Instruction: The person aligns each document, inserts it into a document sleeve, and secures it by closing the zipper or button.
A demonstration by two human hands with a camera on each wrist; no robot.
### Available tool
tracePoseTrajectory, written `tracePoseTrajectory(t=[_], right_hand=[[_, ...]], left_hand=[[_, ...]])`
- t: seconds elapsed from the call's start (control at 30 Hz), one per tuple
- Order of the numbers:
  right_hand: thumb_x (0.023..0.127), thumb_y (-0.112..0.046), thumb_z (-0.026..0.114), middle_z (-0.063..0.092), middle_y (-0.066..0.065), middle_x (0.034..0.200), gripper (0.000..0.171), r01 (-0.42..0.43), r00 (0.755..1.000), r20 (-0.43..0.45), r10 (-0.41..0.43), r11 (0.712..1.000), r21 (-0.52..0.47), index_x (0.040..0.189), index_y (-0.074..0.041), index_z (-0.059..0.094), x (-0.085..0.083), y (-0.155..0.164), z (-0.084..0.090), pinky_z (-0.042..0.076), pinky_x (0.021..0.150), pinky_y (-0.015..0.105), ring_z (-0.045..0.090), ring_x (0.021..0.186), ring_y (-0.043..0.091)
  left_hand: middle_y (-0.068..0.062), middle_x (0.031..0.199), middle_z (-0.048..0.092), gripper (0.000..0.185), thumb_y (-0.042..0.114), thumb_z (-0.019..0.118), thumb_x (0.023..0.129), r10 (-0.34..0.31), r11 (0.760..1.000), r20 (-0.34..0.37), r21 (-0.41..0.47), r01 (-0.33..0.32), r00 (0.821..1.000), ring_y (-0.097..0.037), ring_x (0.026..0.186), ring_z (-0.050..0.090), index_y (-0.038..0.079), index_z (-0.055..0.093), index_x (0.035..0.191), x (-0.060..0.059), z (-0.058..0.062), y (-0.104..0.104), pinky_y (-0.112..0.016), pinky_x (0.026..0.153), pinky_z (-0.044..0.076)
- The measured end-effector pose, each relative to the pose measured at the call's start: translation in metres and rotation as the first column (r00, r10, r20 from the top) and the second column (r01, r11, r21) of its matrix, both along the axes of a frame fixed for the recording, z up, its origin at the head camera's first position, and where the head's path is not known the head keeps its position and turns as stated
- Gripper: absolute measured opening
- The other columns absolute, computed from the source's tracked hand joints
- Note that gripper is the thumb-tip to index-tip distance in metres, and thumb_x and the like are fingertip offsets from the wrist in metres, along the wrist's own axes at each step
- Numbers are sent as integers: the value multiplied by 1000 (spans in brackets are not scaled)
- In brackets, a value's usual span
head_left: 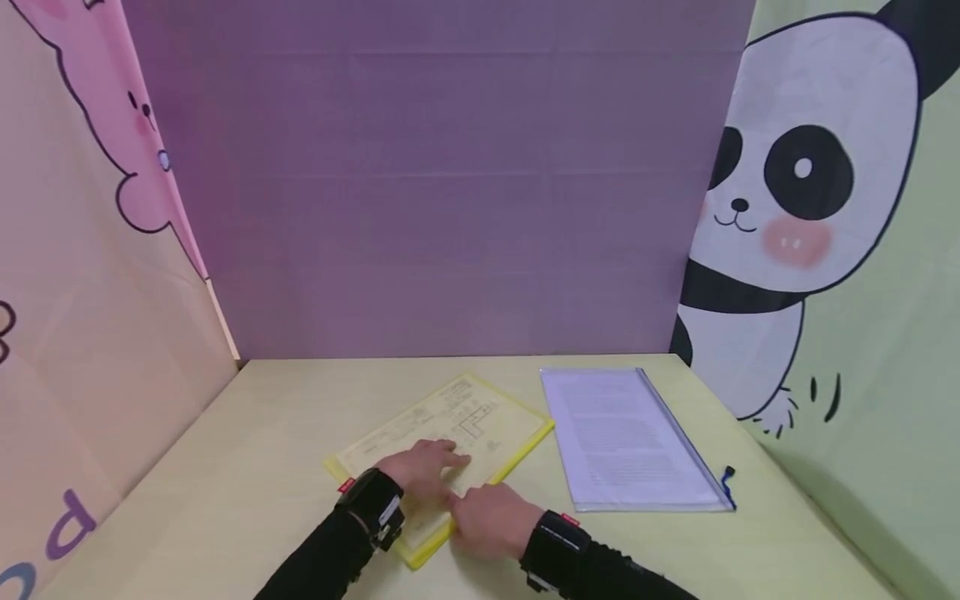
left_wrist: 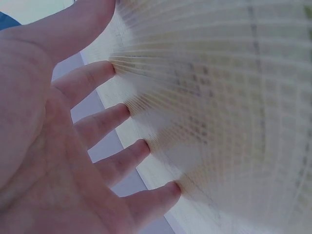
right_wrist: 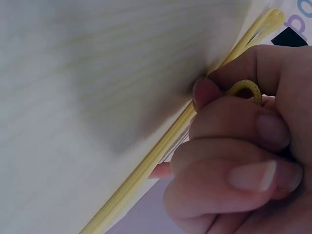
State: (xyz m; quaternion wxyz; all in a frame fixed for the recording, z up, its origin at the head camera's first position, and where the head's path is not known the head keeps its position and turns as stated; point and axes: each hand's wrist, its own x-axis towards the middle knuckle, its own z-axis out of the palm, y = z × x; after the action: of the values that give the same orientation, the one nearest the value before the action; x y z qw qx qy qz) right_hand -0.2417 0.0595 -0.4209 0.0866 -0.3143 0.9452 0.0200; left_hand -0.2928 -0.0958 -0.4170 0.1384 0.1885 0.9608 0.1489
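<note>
A yellow-edged mesh zipper pouch [head_left: 480, 417] with a printed sheet showing through lies slanted on the table. My left hand [head_left: 423, 468] rests on it, and in the left wrist view its spread fingertips [left_wrist: 141, 146] press on the translucent mesh. At the near right edge, my right hand [head_left: 491, 521] pinches the zipper pull between thumb and curled fingers. The pull's yellow cord loop [right_wrist: 248, 87] sticks out of this grip in the right wrist view. Beside it runs the yellow zipper edge [right_wrist: 141, 175]; the slider is hidden by the fingers.
To the right lies a second pouch [head_left: 630, 442], clear with a bluish edge and printed paper inside, its dark blue cord [head_left: 729, 490] at the near right corner. A pale table [head_left: 225, 500] carries both. Purple, pink and green panels with cartoon figures stand around it.
</note>
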Motion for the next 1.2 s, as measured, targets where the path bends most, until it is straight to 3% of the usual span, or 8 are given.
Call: tracePoseTrajectory(t=[0.27,0.47,0.8,1.2], right_hand=[[99,-31,62,54,-4,72,18,-14,1000,5,14,999,31,95,-16,72,4,-4,0,45,61,27,50,62,13],[97,-31,65,52,-6,74,17,-88,996,-21,89,994,59,86,-19,69,10,-11,-1,42,58,26,49,61,12],[98,-33,64,54,-6,75,20,-81,997,-2,82,994,70,82,-20,68,16,-18,1,43,59,27,50,63,13],[98,-29,66,54,-9,69,14,-134,983,124,138,990,-40,92,-20,74,21,-24,2,44,64,25,51,62,10]], left_hand=[[-3,158,43,63,40,82,84,44,999,16,9,-44,999,-35,145,36,33,60,143,-1,-1,1,-67,110,34],[-4,159,42,64,41,83,82,38,999,28,29,-38,999,-35,146,35,32,62,142,-3,-3,0,-67,110,34],[-5,158,43,66,39,85,81,34,999,30,38,-35,999,-35,145,36,29,62,142,-2,0,0,-65,111,34],[0,157,44,72,42,88,77,74,995,52,59,-77,996,-34,143,38,35,60,143,0,1,0,-66,110,35]])
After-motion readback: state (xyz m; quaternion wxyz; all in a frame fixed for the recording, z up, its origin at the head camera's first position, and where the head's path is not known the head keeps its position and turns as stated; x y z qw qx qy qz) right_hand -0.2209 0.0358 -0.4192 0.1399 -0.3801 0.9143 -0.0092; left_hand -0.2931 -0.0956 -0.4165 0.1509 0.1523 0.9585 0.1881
